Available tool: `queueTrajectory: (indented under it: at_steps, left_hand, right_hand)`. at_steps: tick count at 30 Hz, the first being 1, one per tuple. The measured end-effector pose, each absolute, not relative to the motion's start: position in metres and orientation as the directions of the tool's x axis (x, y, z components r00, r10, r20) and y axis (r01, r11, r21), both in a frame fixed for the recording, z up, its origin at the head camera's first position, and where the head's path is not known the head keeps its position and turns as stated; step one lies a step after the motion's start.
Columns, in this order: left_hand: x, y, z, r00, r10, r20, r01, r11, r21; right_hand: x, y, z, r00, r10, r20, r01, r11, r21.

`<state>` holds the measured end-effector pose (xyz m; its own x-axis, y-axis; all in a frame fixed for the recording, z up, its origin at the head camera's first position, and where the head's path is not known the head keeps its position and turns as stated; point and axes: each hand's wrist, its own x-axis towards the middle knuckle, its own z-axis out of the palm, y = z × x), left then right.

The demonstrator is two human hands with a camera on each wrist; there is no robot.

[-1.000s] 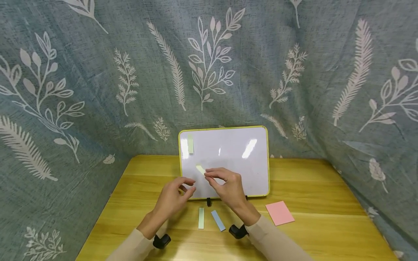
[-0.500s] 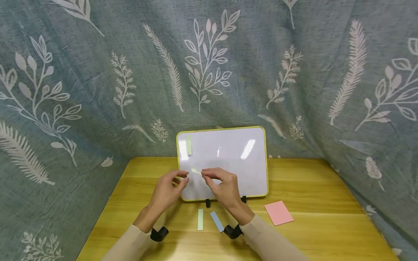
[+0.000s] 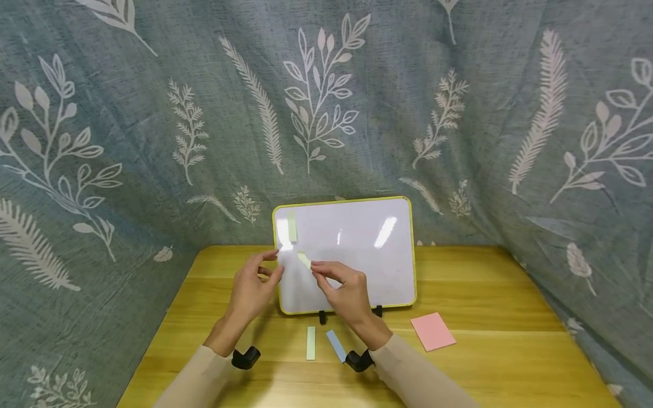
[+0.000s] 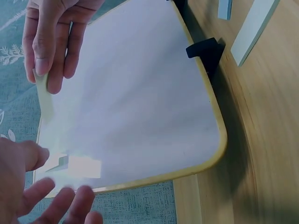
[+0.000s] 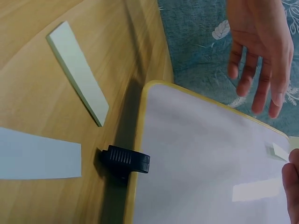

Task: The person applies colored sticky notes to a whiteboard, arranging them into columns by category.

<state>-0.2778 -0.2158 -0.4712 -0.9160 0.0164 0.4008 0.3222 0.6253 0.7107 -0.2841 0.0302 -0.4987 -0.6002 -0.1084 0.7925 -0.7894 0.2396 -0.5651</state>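
My right hand [image 3: 348, 292] pinches one end of a pale yellow-green sticky note strip [image 3: 304, 259] between thumb and fingers. Its free end points up and left in front of the whiteboard [image 3: 352, 238]. In the left wrist view the strip [image 4: 44, 99] hangs from the fingertips. My left hand [image 3: 251, 290] is by the board's left edge, fingers spread and loosely bent, holding nothing. Another pale green strip [image 3: 292, 228] sticks upright at the board's upper left. On the table lie a pale green strip pad [image 3: 310, 343] and a blue strip pad [image 3: 335, 345], partly behind the right wrist camera.
The yellow-framed board leans back on a stand with black feet [image 3: 322, 317]. A square pink sticky note pad [image 3: 433, 331] lies right of my right hand on the wooden table [image 3: 500, 351]. Behind the table hangs a patterned blue-grey cloth [image 3: 377, 147].
My left hand has drawn left and up, away from my right hand. The right hand has shifted slightly left with the strip, whose free end tipped flatter, then up again.
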Motion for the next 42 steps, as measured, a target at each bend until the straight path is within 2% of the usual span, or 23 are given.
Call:
queueTrajectory:
  at_steps: [7, 14, 23, 31, 42]
  left_hand:
    - [-0.286, -0.217, -0.472, -0.92, -0.024, 0.391, 0.289, 0.631, 0.72]
    - [-0.294, -0.217, -0.472, -0.93, -0.035, 0.366, 0.267, 0.622, 0.736]
    - [-0.305, -0.215, -0.472, -0.93, -0.03, 0.367, 0.277, 0.598, 0.752]
    - [-0.31, -0.211, -0.47, -0.933, -0.037, 0.357, 0.268, 0.59, 0.762]
    - [-0.315, -0.208, -0.477, -0.928, -0.049, 0.37, 0.278, 0.569, 0.774]
  right_hand:
    - [-0.287, 0.019, -0.5, -0.543, -0.109, 0.833, -0.82, 0.282, -0.498]
    - [-0.288, 0.005, -0.503, -0.575, -0.051, 0.817, -0.779, 0.342, -0.526]
    - [-0.288, -0.014, -0.509, -0.566, 0.003, 0.825, -0.766, 0.367, -0.527]
    - [-0.287, -0.02, -0.515, -0.593, 0.014, 0.805, -0.737, 0.394, -0.549]
    - [-0.288, -0.023, -0.519, -0.574, 0.009, 0.819, -0.741, 0.42, -0.524]
